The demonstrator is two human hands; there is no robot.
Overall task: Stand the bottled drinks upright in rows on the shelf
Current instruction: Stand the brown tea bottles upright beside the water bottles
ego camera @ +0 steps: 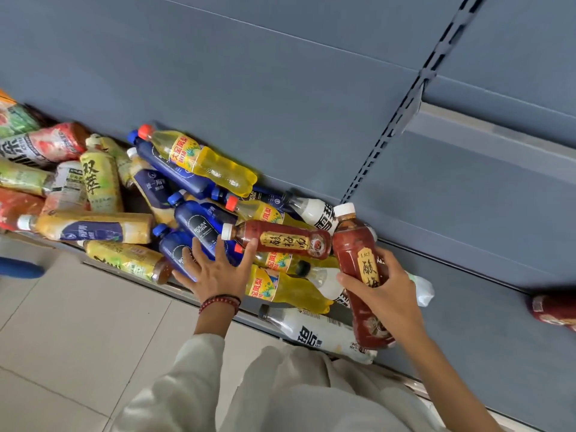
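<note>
Heap of bottles point(199, 160) covers the shelf point(467, 322) at left. The right hand point(389, 294) grips a red bottle point(355, 251); the left hand point(218, 272) is spread open by a lying red bottle point(280, 241). Best stand the gripped one squarely on bare shelf at right.

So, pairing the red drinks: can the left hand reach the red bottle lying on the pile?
Probably yes: the left hand is open beside the lying red bottle, which rests uncovered on top.
</note>
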